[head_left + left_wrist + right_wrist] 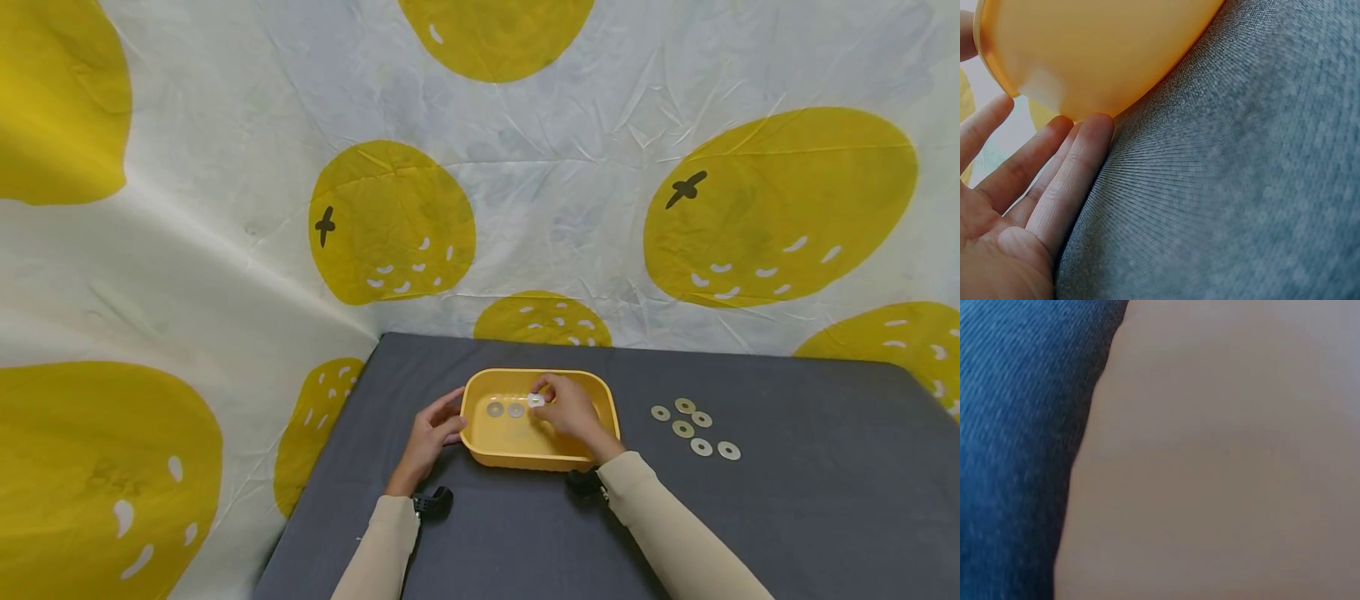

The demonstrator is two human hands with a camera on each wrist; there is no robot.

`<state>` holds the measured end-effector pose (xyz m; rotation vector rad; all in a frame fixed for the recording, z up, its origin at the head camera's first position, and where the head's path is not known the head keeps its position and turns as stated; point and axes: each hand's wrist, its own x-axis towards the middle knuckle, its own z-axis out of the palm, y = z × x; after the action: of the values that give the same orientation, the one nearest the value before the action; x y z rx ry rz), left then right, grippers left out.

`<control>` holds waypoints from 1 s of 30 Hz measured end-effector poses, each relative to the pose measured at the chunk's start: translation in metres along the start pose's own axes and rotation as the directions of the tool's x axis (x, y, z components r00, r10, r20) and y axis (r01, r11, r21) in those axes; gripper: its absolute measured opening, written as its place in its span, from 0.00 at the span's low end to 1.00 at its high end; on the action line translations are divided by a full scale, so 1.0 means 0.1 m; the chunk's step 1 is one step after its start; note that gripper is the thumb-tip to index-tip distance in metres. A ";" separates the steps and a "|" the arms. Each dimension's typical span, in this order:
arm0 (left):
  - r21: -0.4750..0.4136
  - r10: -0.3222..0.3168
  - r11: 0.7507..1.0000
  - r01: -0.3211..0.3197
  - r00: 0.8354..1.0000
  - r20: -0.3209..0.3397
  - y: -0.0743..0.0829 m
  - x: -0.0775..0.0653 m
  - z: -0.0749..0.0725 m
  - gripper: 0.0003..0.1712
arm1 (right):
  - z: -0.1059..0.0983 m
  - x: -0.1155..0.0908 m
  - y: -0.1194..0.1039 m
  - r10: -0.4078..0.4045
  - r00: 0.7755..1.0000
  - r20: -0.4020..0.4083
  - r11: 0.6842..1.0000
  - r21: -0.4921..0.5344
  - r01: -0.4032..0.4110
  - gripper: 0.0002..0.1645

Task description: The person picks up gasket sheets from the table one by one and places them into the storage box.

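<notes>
Long sleeves in plain, pale beige cloth dress both arms, the left sleeve [378, 546] and the right sleeve [678, 529] each reaching the wrist. A rounded black device [435, 502] sits at the left wrist, a second black device [582, 482] at the right. The left hand [427, 435] is bare, its fingers [1063, 194] finely creased; the right hand [572, 410] is bare too.

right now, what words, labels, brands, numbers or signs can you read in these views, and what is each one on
No text can be read for certain.
Faint mark on the lower-left yellow print: possibly lettering, too faint to read.
Dark crosses on the wall cloth: drawn shapes, not words.
Yellow tray and loose discs: nothing legible; the discs are small in view.
</notes>
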<state>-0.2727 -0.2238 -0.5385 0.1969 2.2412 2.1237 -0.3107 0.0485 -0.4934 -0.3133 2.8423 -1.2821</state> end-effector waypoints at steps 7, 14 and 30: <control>0.001 -0.007 1.000 0.007 1.000 -0.009 0.02 -0.02 0.01 0.31 | 0.03 0.00 -0.05 0.052 0.999 -0.009 0.999 0.017 -0.052 0.18; -0.001 -0.003 1.000 0.003 1.000 -0.005 0.02 -0.02 0.02 0.31 | 0.06 0.02 -0.03 0.087 0.996 0.005 0.994 0.060 -0.087 0.19; 0.008 0.003 1.000 -0.003 1.000 -0.006 0.01 -0.02 0.01 0.30 | 0.08 0.05 -0.01 0.178 0.984 0.028 0.974 0.136 -0.180 0.19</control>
<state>-0.2701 -0.2231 -0.5379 0.1947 2.2549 2.1202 -0.3143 0.0405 -0.4975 -0.0623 2.6784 -1.4208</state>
